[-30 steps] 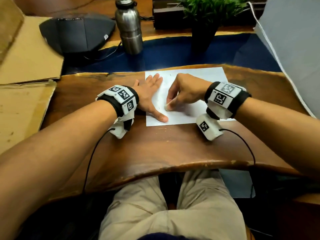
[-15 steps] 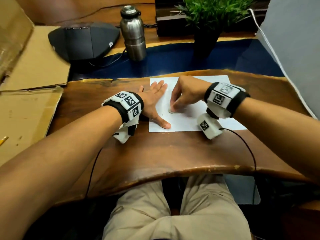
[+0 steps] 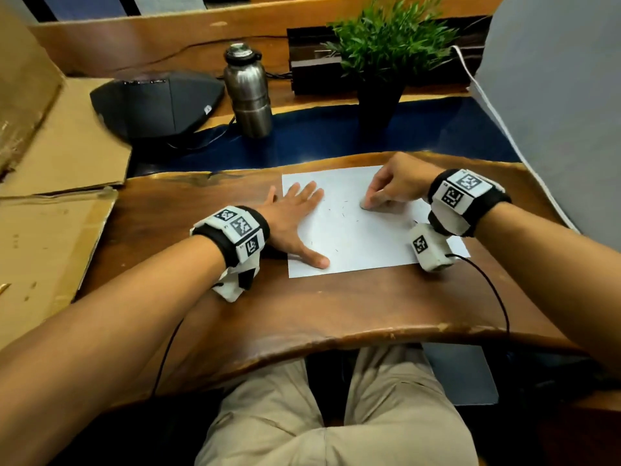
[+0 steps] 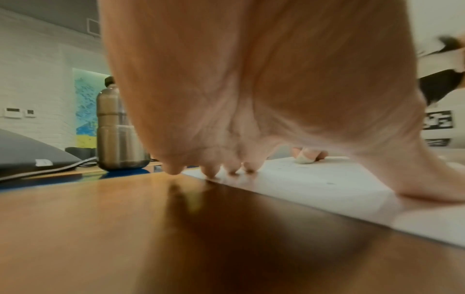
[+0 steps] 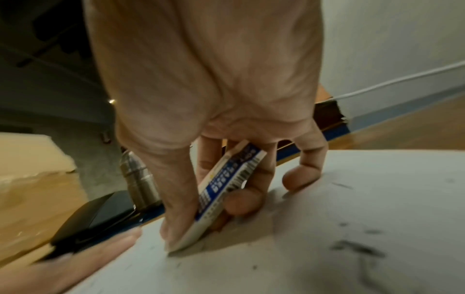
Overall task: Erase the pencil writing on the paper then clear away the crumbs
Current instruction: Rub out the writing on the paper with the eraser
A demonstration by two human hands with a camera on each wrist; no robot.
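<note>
A white sheet of paper (image 3: 356, 237) lies on the wooden desk (image 3: 302, 314). My left hand (image 3: 295, 216) lies flat on the paper's left edge, fingers spread. My right hand (image 3: 386, 190) pinches a white eraser (image 5: 214, 201) in a blue-and-white sleeve, its tip pressed to the paper (image 5: 327, 248) near the upper middle. In the left wrist view the eraser (image 4: 305, 159) shows beyond the left hand's fingertips (image 4: 211, 171). Dark eraser crumbs (image 3: 339, 213) are scattered over the sheet, and crumbs (image 5: 357, 246) lie close to the right wrist camera.
Behind the desk stand a steel bottle (image 3: 248, 92), a black conference speaker (image 3: 158, 102) and a potted plant (image 3: 386, 58). Cardboard sheets (image 3: 50, 196) lie to the left. A grey-white panel (image 3: 554, 105) rises at the right. A cable (image 3: 490, 290) runs from the right wrist.
The right hand has carried the eraser from the paper's left-middle, beside the left thumb, up and to the right. Crumbs now show where it was. The left hand stays flat.
</note>
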